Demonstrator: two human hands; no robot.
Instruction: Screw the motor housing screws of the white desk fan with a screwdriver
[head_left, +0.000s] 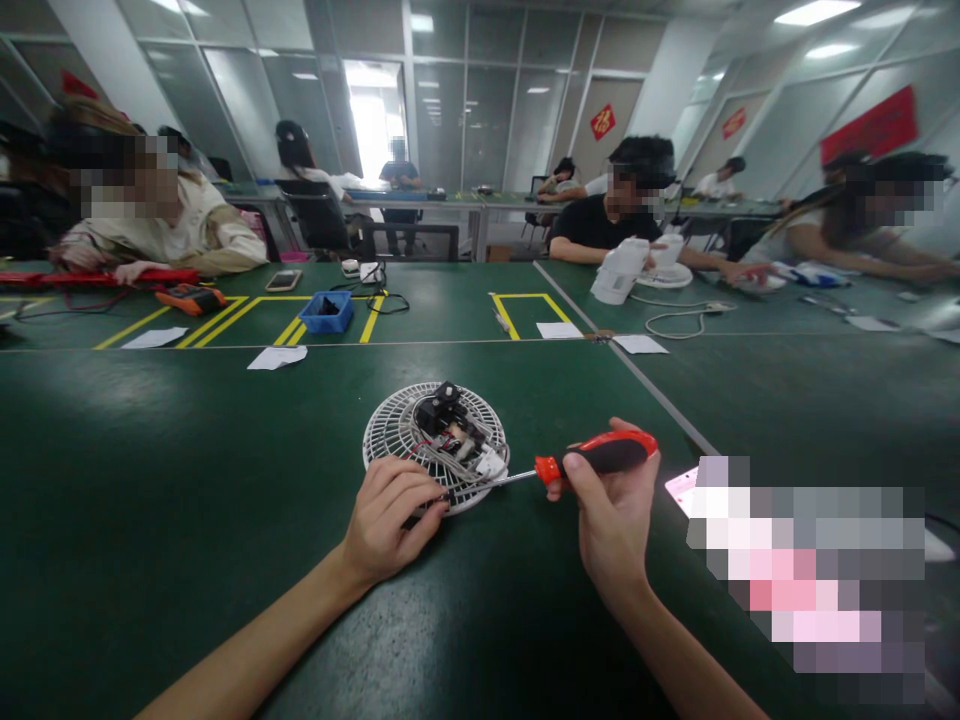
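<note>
Hands: left hand (394, 512) pinches what looks like a small dark part (448, 495) at the screwdriver (517, 477) tip; right hand (615, 505) wraps its handle | Place: white grille (386, 425) under wired parts (442, 412), counter (225, 480) centre | Handling: grille probably light, stiff; wired parts likely fragile; hold by rim

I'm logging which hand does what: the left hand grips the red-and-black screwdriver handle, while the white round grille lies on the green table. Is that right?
Not quite: the head view shows the right hand gripping the red-and-black screwdriver handle, not the left hand. The white round grille does lie on the green table.
</note>
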